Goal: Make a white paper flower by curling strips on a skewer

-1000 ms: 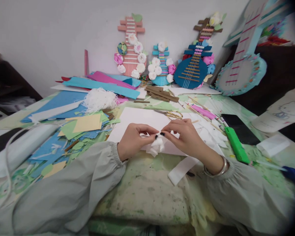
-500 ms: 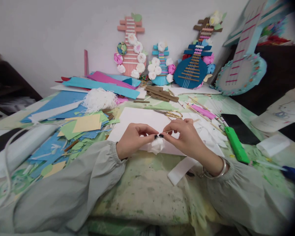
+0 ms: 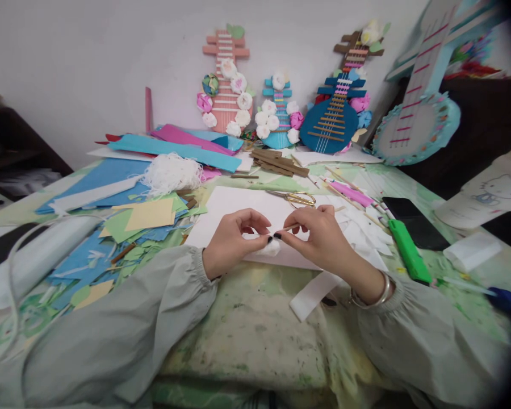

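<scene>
A small crumpled white paper flower [image 3: 272, 248] hangs between my two hands, low over the white sheet of paper [image 3: 225, 200]. My left hand [image 3: 238, 236] pinches its left side with thumb and forefinger. In my right hand [image 3: 317, 233] a thin wooden stick [image 3: 293, 227] is gripped, its tip reaching the flower's top edge. The fingers partly cover where stick and paper meet. Behind my right hand lie gold-handled scissors [image 3: 302, 199]. A white paper strip [image 3: 313, 298] rests below my right wrist.
Colored paper scraps [image 3: 151, 215] and a heap of white string [image 3: 172, 173] spread at left. A green utility knife [image 3: 410, 251], a black phone [image 3: 417, 221] and a white bottle [image 3: 488, 190] are at right. Decorated paper lutes [image 3: 330, 125] lean on the wall.
The paper flower has tipped up and shows less below my fingers. My left forefinger has lifted a little away from the thumb. My right hand has hardly moved.
</scene>
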Action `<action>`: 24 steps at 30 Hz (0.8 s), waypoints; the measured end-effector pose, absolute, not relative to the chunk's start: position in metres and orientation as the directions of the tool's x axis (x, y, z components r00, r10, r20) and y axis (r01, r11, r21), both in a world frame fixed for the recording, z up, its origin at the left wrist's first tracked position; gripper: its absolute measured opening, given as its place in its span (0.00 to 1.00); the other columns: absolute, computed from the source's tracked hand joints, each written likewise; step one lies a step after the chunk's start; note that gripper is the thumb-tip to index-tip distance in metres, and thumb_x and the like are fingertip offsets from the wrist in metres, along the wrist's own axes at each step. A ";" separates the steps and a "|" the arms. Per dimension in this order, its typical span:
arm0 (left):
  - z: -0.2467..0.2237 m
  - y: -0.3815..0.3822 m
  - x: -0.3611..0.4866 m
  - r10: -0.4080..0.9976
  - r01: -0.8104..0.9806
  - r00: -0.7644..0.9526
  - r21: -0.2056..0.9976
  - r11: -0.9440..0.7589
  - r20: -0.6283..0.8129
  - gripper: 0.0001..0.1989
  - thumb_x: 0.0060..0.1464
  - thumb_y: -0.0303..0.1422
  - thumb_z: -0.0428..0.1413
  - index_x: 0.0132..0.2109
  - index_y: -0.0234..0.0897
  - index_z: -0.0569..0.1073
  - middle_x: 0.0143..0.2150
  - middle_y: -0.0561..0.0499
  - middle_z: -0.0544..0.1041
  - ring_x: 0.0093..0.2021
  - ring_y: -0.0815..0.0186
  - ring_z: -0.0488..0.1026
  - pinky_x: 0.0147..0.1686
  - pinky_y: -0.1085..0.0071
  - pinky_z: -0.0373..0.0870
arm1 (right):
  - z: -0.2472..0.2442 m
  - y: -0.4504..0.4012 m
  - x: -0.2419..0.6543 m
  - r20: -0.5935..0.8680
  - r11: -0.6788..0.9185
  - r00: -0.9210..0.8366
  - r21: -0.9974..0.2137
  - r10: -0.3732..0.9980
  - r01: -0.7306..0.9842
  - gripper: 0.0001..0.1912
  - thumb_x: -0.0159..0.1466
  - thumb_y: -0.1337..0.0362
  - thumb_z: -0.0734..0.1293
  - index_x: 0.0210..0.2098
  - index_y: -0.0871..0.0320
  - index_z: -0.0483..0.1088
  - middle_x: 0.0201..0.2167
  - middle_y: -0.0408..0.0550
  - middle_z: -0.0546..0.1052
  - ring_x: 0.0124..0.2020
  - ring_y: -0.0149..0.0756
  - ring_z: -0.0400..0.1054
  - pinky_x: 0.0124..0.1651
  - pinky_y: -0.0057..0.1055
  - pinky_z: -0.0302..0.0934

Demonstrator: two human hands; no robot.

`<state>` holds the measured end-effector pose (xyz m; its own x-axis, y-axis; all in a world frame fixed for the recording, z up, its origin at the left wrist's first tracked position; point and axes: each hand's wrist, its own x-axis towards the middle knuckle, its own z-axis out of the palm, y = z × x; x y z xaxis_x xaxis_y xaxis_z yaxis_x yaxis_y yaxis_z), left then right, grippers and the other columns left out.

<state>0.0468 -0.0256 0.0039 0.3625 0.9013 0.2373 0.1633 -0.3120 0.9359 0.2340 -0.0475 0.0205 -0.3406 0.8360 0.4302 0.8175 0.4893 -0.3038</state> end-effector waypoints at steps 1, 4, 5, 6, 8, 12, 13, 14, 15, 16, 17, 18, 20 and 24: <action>0.004 -0.026 0.046 0.897 0.184 0.362 0.924 -0.334 0.252 0.08 0.43 0.29 0.61 0.34 0.32 0.73 0.32 0.50 0.76 0.32 0.69 0.72 0.33 0.73 0.67 | 0.020 -0.048 0.233 0.455 0.491 -0.334 -0.287 0.826 0.823 0.10 0.60 0.58 0.65 0.27 0.59 0.67 0.25 0.42 0.73 0.29 0.32 0.64 0.39 0.34 0.41; 0.005 -0.027 0.045 0.875 0.264 0.365 0.866 -0.426 0.319 0.05 0.46 0.30 0.59 0.32 0.34 0.74 0.31 0.50 0.77 0.33 0.68 0.72 0.34 0.72 0.67 | 0.017 -0.050 0.232 0.540 0.503 -0.322 -0.228 0.777 0.834 0.10 0.60 0.58 0.65 0.27 0.58 0.67 0.24 0.42 0.71 0.29 0.32 0.63 0.39 0.35 0.41; 0.006 -0.028 0.045 0.864 0.296 0.362 0.836 -0.463 0.350 0.04 0.47 0.30 0.59 0.31 0.34 0.75 0.30 0.50 0.77 0.33 0.68 0.72 0.34 0.72 0.66 | 0.016 -0.050 0.232 0.563 0.506 -0.320 -0.209 0.762 0.837 0.10 0.60 0.58 0.65 0.27 0.58 0.67 0.24 0.42 0.71 0.29 0.32 0.63 0.39 0.35 0.40; 0.006 -0.028 0.045 0.851 0.327 0.356 0.801 -0.501 0.387 0.03 0.47 0.30 0.59 0.31 0.35 0.75 0.30 0.50 0.77 0.33 0.67 0.72 0.35 0.71 0.66 | 0.015 -0.050 0.231 0.581 0.507 -0.318 -0.194 0.749 0.840 0.11 0.60 0.57 0.65 0.27 0.58 0.67 0.24 0.41 0.71 0.29 0.32 0.63 0.39 0.35 0.40; 0.007 -0.030 0.045 0.808 0.372 0.348 0.721 -0.585 0.476 0.02 0.48 0.29 0.58 0.31 0.36 0.76 0.30 0.50 0.77 0.34 0.67 0.71 0.36 0.70 0.66 | 0.014 -0.051 0.230 0.606 0.501 -0.310 -0.173 0.733 0.848 0.11 0.60 0.57 0.64 0.27 0.58 0.67 0.24 0.41 0.71 0.29 0.32 0.63 0.39 0.35 0.41; 0.006 -0.030 0.045 0.678 0.438 0.355 0.526 -0.729 0.644 0.02 0.49 0.28 0.58 0.31 0.36 0.76 0.35 0.47 0.73 0.38 0.64 0.69 0.39 0.66 0.66 | 0.012 -0.053 0.228 0.632 0.483 -0.290 -0.154 0.719 0.862 0.12 0.61 0.57 0.64 0.27 0.58 0.66 0.24 0.41 0.71 0.30 0.32 0.64 0.40 0.35 0.41; 0.005 -0.030 0.045 0.653 0.461 0.369 0.479 -0.747 0.662 0.02 0.49 0.28 0.58 0.31 0.35 0.76 0.36 0.46 0.72 0.39 0.63 0.69 0.40 0.65 0.66 | 0.012 -0.053 0.227 0.638 0.479 -0.287 -0.148 0.715 0.865 0.12 0.61 0.57 0.64 0.27 0.58 0.66 0.24 0.42 0.71 0.30 0.33 0.64 0.40 0.35 0.41; 0.005 -0.029 0.045 0.634 0.483 0.386 0.439 -0.758 0.670 0.03 0.50 0.27 0.57 0.31 0.35 0.76 0.37 0.46 0.72 0.40 0.62 0.68 0.41 0.64 0.66 | 0.012 -0.053 0.227 0.645 0.477 -0.286 -0.140 0.709 0.868 0.12 0.61 0.57 0.64 0.27 0.58 0.66 0.24 0.42 0.72 0.30 0.33 0.64 0.40 0.35 0.41; 0.004 -0.029 0.045 0.620 0.499 0.407 0.405 -0.766 0.671 0.03 0.50 0.27 0.56 0.32 0.35 0.76 0.37 0.45 0.71 0.41 0.62 0.67 0.42 0.64 0.66 | 0.012 -0.054 0.226 0.654 0.476 -0.286 -0.130 0.700 0.870 0.11 0.61 0.57 0.64 0.27 0.58 0.66 0.25 0.42 0.72 0.30 0.34 0.64 0.40 0.36 0.41; 0.004 -0.029 0.045 0.610 0.512 0.425 0.378 -0.771 0.669 0.04 0.51 0.27 0.55 0.33 0.35 0.75 0.38 0.45 0.71 0.42 0.62 0.67 0.42 0.63 0.65 | 0.011 -0.054 0.225 0.662 0.476 -0.289 -0.117 0.692 0.872 0.11 0.61 0.58 0.64 0.27 0.58 0.66 0.25 0.43 0.72 0.31 0.34 0.64 0.41 0.36 0.41; 0.003 -0.029 0.045 0.600 0.520 0.439 0.356 -0.777 0.668 0.04 0.52 0.27 0.55 0.33 0.35 0.75 0.38 0.45 0.70 0.42 0.61 0.66 0.42 0.63 0.65 | 0.011 -0.055 0.225 0.670 0.474 -0.292 -0.103 0.683 0.874 0.11 0.61 0.58 0.63 0.27 0.58 0.66 0.25 0.43 0.73 0.31 0.34 0.64 0.41 0.36 0.41; 0.003 -0.030 0.045 0.592 0.526 0.449 0.337 -0.781 0.669 0.04 0.52 0.27 0.54 0.34 0.35 0.75 0.39 0.45 0.70 0.43 0.61 0.65 0.42 0.63 0.65 | 0.011 -0.055 0.224 0.677 0.472 -0.296 -0.087 0.674 0.877 0.11 0.62 0.58 0.63 0.27 0.58 0.66 0.26 0.44 0.73 0.31 0.35 0.63 0.41 0.36 0.41; 0.003 -0.030 0.044 0.579 0.537 0.461 0.307 -0.785 0.673 0.05 0.53 0.27 0.54 0.34 0.35 0.74 0.40 0.45 0.70 0.44 0.61 0.65 0.43 0.62 0.64 | 0.010 -0.056 0.224 0.685 0.465 -0.308 -0.051 0.660 0.884 0.11 0.63 0.58 0.62 0.27 0.58 0.66 0.26 0.44 0.72 0.32 0.35 0.63 0.41 0.37 0.41; 0.006 -0.032 0.045 0.583 0.552 0.476 0.293 -0.781 0.659 0.05 0.54 0.27 0.53 0.33 0.35 0.74 0.41 0.45 0.70 0.44 0.61 0.64 0.43 0.62 0.64 | 0.010 -0.058 0.223 0.694 0.466 -0.342 0.010 0.634 0.885 0.11 0.64 0.59 0.60 0.28 0.57 0.66 0.26 0.45 0.72 0.33 0.36 0.62 0.41 0.38 0.41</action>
